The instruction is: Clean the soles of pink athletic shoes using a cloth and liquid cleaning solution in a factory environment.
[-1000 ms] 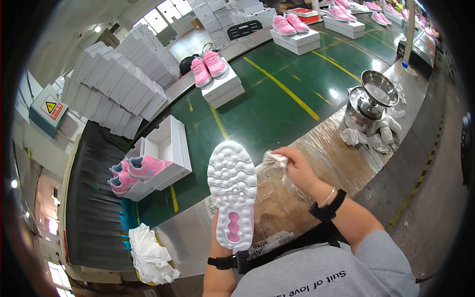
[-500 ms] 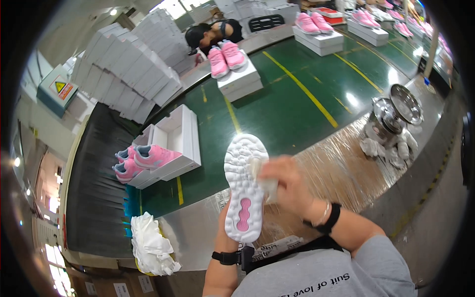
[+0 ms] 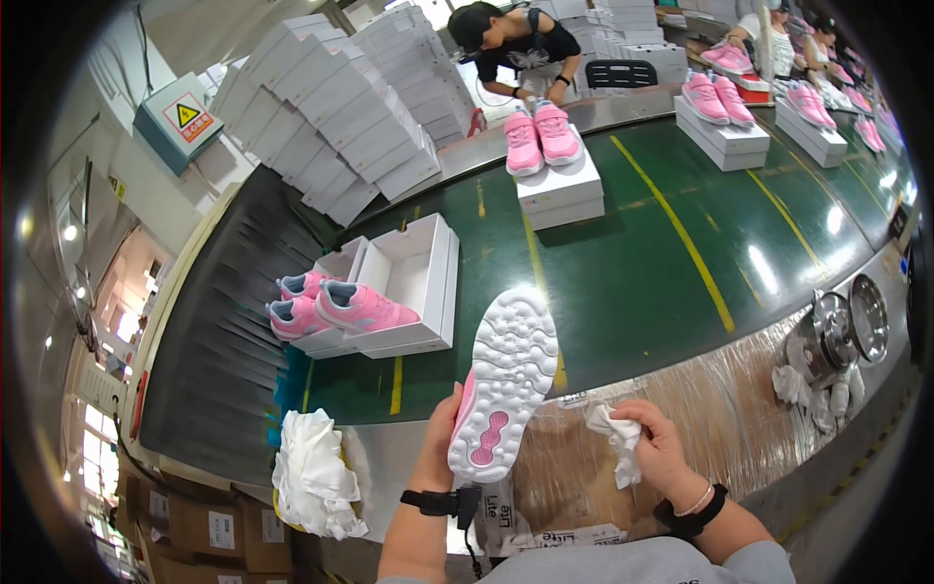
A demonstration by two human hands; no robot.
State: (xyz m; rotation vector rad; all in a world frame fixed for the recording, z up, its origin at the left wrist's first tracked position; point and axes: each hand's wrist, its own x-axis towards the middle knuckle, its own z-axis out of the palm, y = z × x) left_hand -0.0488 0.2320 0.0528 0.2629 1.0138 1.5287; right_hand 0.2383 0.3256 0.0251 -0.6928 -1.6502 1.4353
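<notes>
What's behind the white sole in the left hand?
A strip of pink upper shows along its lower-left edge, with the left hand against it. The white sole covers the rest of the upper, any of the hand behind it, and part of the green belt.

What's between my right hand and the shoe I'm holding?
In the head view, the white cloth in your right hand, then a gap showing plastic-wrapped cardboard before the pink sneaker.

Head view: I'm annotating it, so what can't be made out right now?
In the head view:
Left hand: most fingers, hidden by the held shoe.
Shoe's upper: mostly hidden behind its sole.
Grey shirt: cut off by the lower edge.
Farthest pink shoes: too small to count.
</notes>
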